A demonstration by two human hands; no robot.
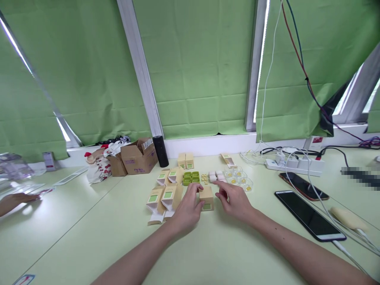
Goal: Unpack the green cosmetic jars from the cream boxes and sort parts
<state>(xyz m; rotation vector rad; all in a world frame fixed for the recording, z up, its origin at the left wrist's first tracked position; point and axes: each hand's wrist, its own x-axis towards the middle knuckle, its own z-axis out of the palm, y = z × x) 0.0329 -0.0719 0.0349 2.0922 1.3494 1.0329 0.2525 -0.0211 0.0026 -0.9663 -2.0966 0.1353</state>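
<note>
A small closed kraft box [207, 194] with a green label stands on the table between my hands. My left hand [190, 208] has its thumb and fingers on the box's left side. Just right of the box, my right hand [233, 198] is apart from it, with thumb and index finger spread. Several kraft boxes with open flaps [168, 194] stand to the left. Behind the closed box are green square cups [191, 178], small yellow pieces [204, 179], white-pink cylinders [216, 176] and clear containers with yellow contents [239, 179].
Two kraft boxes [185, 160] and a flat carton [228, 160] lie farther back. A cardboard box [139, 156] and black cylinder [160, 151] stand back left. Phones [310, 215], cables and a power strip [293, 165] lie right. Another person's hand [20, 198] is far left.
</note>
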